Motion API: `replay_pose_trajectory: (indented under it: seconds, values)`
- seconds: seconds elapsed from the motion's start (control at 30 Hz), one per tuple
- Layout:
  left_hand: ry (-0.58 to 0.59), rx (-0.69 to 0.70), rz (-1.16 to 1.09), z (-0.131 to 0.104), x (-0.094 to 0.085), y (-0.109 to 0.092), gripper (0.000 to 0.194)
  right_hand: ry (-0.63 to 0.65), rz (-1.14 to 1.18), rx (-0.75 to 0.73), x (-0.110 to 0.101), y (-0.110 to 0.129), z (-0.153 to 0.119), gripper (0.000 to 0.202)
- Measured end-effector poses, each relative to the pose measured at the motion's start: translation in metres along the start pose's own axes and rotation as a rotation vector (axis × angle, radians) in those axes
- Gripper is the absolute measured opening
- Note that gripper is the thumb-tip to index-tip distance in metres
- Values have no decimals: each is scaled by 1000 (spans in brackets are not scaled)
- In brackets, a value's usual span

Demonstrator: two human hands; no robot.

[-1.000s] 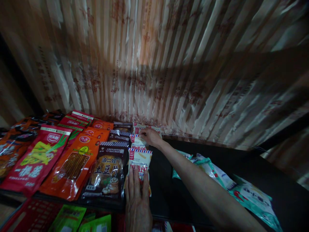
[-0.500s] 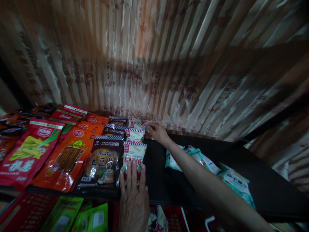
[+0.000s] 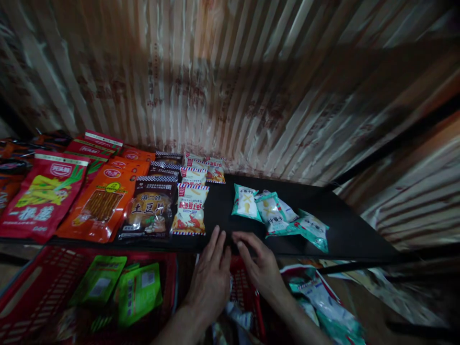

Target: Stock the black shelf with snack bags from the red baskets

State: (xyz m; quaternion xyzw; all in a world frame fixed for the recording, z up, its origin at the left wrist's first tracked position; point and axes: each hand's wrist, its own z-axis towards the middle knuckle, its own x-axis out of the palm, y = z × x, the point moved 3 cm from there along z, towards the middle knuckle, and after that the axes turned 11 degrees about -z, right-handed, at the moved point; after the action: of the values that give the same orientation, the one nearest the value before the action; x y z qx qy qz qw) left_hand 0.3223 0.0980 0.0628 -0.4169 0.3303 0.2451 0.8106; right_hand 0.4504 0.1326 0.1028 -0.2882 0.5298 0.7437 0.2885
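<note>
My left hand [image 3: 211,274] is at the shelf's front edge with its fingers stretched out, holding nothing. Beside it, my right hand [image 3: 261,268] has loosely bent fingers apart, with no item visible in them. Just beyond my left fingertips lies a white shrimp-snack bag [image 3: 190,210] with a striped top edge. Similar bags are lined up behind it, and another bag [image 3: 215,171] lies at the back right of that row. Several white and teal snack bags [image 3: 246,203] lie loosely on the black shelf [image 3: 223,211], to the right of my hands.
Left of the shrimp snacks are rows of brown potato-slice packs [image 3: 149,207], orange packs [image 3: 102,203] and red packs [image 3: 43,196]. Below the shelf sits a red basket [image 3: 61,261] with green packs [image 3: 140,293]. Corrugated sheeting [image 3: 201,96] stands behind; a dark bar [image 3: 391,148] slants at right.
My right hand has drawn back from the rear shrimp-snack bag to the front edge. My left hand has come off the front shrimp-snack bag. The view has shifted downward.
</note>
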Motion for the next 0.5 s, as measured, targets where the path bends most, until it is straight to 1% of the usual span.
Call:
replay_pose_trajectory:
  seconds: [0.07,0.13,0.23,0.3,0.33,0.4,0.43,0.5]
  values:
    - [148,55,-114,-4,-2,-9,42,97,-3,79,1,-15,-36,22]
    - [306,33,-188,-9,-1,-14,40,242,-39,122,6,-30,-63,23]
    - [578,-48,-209,-25,12,-14,38,471,-144,132,14,-47,-90,24]
    - [717,-94,-221,-41,25,-10,40,602,-236,102,14,-51,-100,23]
    - [745,-125,-245,-50,32,-7,40,651,-268,75,12,-52,-104,23]
    - [771,-243,-335,-70,45,3,34,693,-268,41,5,-53,-109,26]
    - [783,-326,-415,-81,52,8,30,707,-257,45,0,-54,-111,28]
    - [783,-394,-473,-99,66,15,26,743,-254,73,-9,-61,-116,29]
